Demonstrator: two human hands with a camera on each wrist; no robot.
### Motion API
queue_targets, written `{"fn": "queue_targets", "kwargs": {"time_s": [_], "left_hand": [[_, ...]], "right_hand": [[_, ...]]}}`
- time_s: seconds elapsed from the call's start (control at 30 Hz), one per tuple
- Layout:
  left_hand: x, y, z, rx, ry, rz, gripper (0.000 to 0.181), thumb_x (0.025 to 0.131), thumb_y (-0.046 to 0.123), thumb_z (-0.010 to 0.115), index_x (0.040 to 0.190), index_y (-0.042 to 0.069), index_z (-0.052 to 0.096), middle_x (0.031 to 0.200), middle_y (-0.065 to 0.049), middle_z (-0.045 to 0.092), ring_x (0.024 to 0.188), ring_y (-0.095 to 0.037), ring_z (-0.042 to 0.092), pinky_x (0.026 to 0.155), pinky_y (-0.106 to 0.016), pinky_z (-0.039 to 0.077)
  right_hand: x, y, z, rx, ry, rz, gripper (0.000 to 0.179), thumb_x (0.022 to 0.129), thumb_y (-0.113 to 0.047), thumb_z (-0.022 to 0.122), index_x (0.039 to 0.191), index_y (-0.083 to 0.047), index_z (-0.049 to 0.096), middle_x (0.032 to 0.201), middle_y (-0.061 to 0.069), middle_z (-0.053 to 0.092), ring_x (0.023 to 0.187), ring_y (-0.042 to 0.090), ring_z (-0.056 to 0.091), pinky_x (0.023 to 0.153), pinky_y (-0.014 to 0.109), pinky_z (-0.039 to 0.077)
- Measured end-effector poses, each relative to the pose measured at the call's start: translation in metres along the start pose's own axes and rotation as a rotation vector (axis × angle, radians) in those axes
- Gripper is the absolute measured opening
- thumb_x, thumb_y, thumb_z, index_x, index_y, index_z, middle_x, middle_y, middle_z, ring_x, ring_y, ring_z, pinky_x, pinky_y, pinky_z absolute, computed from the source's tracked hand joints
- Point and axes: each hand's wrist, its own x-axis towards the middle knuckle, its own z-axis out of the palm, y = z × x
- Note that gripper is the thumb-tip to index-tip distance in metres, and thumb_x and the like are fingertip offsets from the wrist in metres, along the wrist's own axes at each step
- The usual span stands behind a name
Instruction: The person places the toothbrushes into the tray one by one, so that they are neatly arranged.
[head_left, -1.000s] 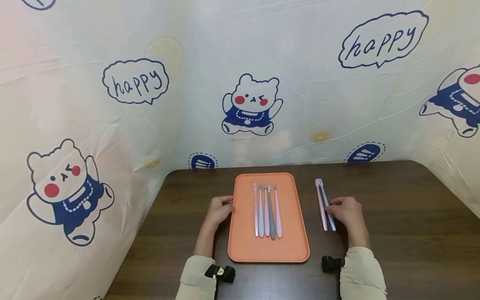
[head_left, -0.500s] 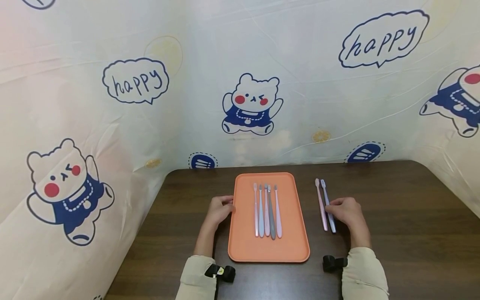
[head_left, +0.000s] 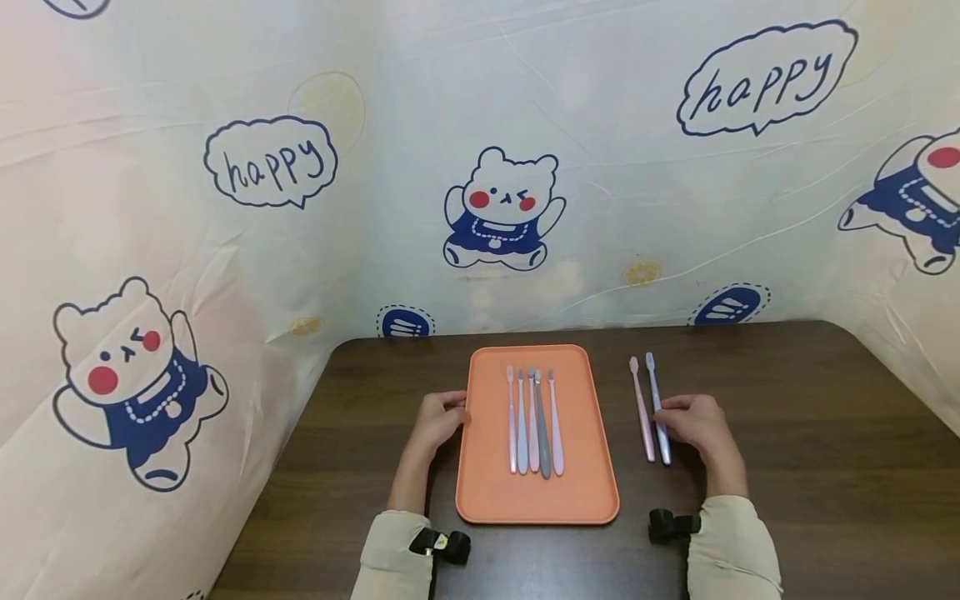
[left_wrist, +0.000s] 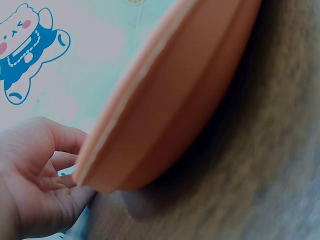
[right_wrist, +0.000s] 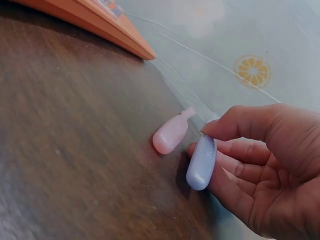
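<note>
Between the thumb and fingers of my right hand is a lavender-blue toothbrush, its rounded handle end jutting toward the right wrist camera. A pink toothbrush lies on the table just left of it, bristle end pointing away. My left hand holds the left edge of an orange tray, fingers and thumb at its rim in the left wrist view. On that tray several toothbrushes in pink, light blue and grey lie side by side, the grey toothbrush among them.
The dark wooden table spreads out on both sides of the tray. A pale printed cloth with bears and "happy" bubbles rises behind the table's far edge. Black wrist cameras are strapped at both sleeves.
My right hand has drawn slightly to the right with the lavender-blue toothbrush, widening the gap to the pink one, which has stayed put. The left hand and the tray have not moved.
</note>
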Motion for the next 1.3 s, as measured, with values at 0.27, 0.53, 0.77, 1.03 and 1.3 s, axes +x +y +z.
{"fn": "queue_targets", "kwargs": {"time_s": [0.27,0.53,0.77,1.03,1.3], "left_hand": [[0.0,-0.001,0.0,-0.006,-0.001,0.003,0.046,0.084,-0.002,0.061,0.13,-0.006,0.065,0.123,-0.022,0.067,0.109,-0.027,0.062,0.083,-0.032,0.056],[0.001,-0.001,0.0,-0.008,0.003,0.013,0.047,0.083,-0.002,0.061,0.129,-0.006,0.066,0.122,-0.022,0.068,0.108,-0.026,0.062,0.081,-0.03,0.055],[0.0,-0.001,0.001,-0.017,0.0,0.008,0.047,0.083,-0.002,0.062,0.129,-0.006,0.066,0.122,-0.022,0.068,0.108,-0.026,0.062,0.082,-0.031,0.056],[0.0,-0.001,0.001,-0.023,0.002,0.006,0.047,0.083,-0.002,0.062,0.13,-0.006,0.066,0.123,-0.022,0.068,0.11,-0.027,0.063,0.082,-0.031,0.056],[0.0,-0.002,0.001,-0.021,0.007,0.017,0.048,0.081,-0.003,0.061,0.128,-0.006,0.067,0.121,-0.022,0.068,0.107,-0.026,0.063,0.079,-0.029,0.055]], "right_hand": [[-0.003,-0.003,-0.002,0.102,-0.046,-0.01,0.047,0.095,-0.01,0.065,0.132,0.017,0.056,0.119,0.032,0.063,0.084,0.009,0.063,0.073,0.024,0.06],[-0.003,-0.004,-0.002,0.125,-0.049,-0.02,0.047,0.096,-0.01,0.063,0.134,0.017,0.055,0.125,0.034,0.061,0.087,0.009,0.064,0.076,0.023,0.06],[-0.004,-0.006,-0.001,0.103,-0.036,-0.024,0.047,0.097,-0.012,0.063,0.135,0.015,0.055,0.129,0.035,0.059,0.087,0.01,0.064,0.077,0.025,0.06],[-0.002,-0.009,0.002,0.102,-0.045,-0.047,0.046,0.098,-0.011,0.062,0.135,0.016,0.055,0.131,0.037,0.058,0.088,0.01,0.066,0.08,0.029,0.061],[-0.001,-0.012,0.008,0.12,-0.057,-0.042,0.045,0.099,-0.01,0.061,0.135,0.015,0.055,0.133,0.037,0.057,0.092,0.013,0.068,0.086,0.034,0.061]]}}
